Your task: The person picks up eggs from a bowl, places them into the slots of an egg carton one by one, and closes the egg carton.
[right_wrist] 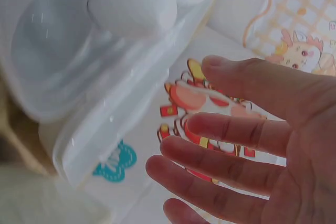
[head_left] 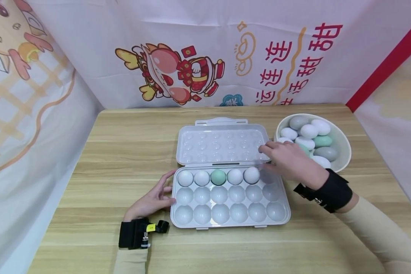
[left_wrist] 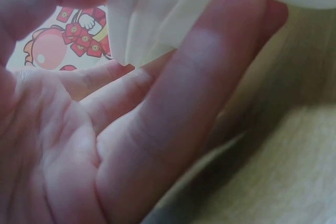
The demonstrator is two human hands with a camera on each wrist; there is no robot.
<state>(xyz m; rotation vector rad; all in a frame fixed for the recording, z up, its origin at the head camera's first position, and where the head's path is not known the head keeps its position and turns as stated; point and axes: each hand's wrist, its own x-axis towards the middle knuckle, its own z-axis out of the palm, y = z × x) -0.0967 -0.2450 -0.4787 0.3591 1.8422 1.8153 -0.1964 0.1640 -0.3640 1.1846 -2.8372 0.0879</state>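
Note:
A grey-white plastic egg box (head_left: 236,196) lies with its lid (head_left: 222,142) folded back. Along its back row sit several white eggs and one green egg (head_left: 218,177); the front two rows hold none. At the box's left side, my left hand (head_left: 150,201) holds the edge, thumb on the side wall and a finger by the back corner. In the left wrist view its digits touch the pale plastic. My right hand (head_left: 289,160) hovers over the back right corner, between box and bowl. Its palm and loosely spread fingers (right_wrist: 226,127) are bare in the right wrist view.
A cream bowl (head_left: 346,154) of white, grey and green eggs stands behind the right hand, right of the lid. Wood-grain tabletop (head_left: 130,140) extends left and in front of the box. Printed cloth (head_left: 191,23) hangs at the back and sides.

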